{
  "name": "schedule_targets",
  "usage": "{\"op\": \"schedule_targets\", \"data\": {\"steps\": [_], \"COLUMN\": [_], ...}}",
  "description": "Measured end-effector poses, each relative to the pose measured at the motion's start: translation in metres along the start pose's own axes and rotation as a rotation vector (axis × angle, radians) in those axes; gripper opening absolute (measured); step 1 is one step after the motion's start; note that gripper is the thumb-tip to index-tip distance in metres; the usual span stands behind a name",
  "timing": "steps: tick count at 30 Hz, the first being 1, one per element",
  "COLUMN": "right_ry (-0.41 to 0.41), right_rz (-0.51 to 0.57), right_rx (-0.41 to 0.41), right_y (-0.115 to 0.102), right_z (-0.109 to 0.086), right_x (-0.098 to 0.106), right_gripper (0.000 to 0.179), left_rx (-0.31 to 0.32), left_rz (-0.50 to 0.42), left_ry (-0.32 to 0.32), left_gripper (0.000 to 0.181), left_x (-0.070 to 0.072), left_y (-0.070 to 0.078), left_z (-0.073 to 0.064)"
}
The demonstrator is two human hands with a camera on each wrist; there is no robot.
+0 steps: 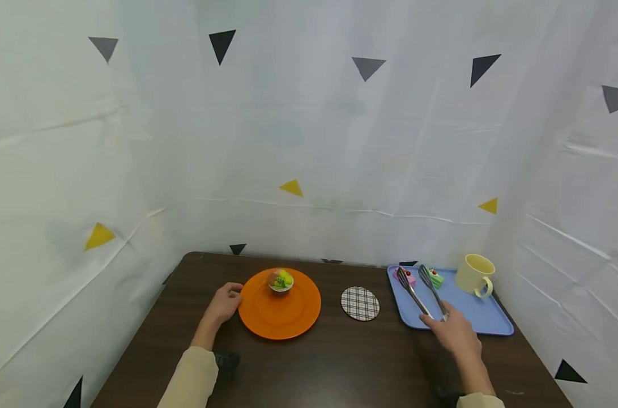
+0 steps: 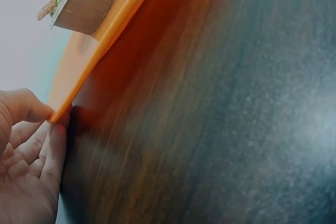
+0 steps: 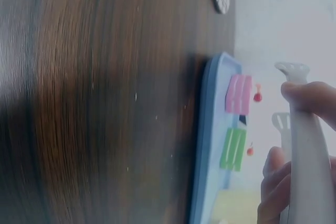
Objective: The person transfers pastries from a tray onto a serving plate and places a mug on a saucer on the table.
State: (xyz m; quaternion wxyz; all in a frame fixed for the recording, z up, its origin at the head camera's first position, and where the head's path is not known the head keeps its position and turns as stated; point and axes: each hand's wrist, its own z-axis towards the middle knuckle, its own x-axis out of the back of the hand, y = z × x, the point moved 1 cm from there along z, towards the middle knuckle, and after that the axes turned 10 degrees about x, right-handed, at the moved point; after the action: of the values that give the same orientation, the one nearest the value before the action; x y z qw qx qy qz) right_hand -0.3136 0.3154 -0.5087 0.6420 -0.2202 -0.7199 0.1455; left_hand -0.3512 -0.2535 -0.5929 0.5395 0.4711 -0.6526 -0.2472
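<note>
I note right hand (image 1: 455,333) gripping tongs (image 3: 306,161) at near end, tips apart; judge light, springy, best held there. Left hand (image 1: 224,304) pinches orange plate (image 1: 280,317) at left; likely stiff.

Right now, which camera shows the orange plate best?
The head view: it shows the orange plate nearly whole, its round outline clear. The left wrist view shows part, edge-on, pinched by the left hand; the right wrist view shows none.

No text, label, brand, number or sign can be read in any of the views.
</note>
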Motion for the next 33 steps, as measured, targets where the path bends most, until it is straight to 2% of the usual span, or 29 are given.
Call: {"op": "schedule_targets", "data": {"steps": [4,8,18,26,30,33], "right_ry": [-0.019,-0.030,-0.053,-0.063,-0.075,-0.079], "right_rz": [-0.006,-0.008,-0.039,-0.033,-0.023,-0.019], "right_rx": [-0.021,-0.024,-0.003,0.015,-0.005,-0.027], "right_y": [0.007,0.010,0.019,0.019,0.020,0.021], "right_z": [0.003,0.006,0.014,0.019,0.023,0.024], "right_x": [0.003,0.005,0.011,0.006,0.002,0.000], "right_gripper": [0.115,0.112,0.110,0.104,0.102,0.100], "left_rx": [0.000,0.001,-0.014,0.000,0.012,-0.003], "left_rz": [0.003,0.024,0.025,0.024,0.024,0.016], "left_ry": [-0.001,0.008,0.020,0.031,0.041,0.033], "left_gripper": [0.042,0.041,0.041,0.039,0.039,0.039], "left_x": [0.000,0.001,0.000,0.001,0.000,0.000], "left_y": [-0.001,-0.004,-0.002,-0.003,-0.004,-0.004], "left_z": [0.000,0.001,0.000,-0.003,-0.002,-0.001]}}
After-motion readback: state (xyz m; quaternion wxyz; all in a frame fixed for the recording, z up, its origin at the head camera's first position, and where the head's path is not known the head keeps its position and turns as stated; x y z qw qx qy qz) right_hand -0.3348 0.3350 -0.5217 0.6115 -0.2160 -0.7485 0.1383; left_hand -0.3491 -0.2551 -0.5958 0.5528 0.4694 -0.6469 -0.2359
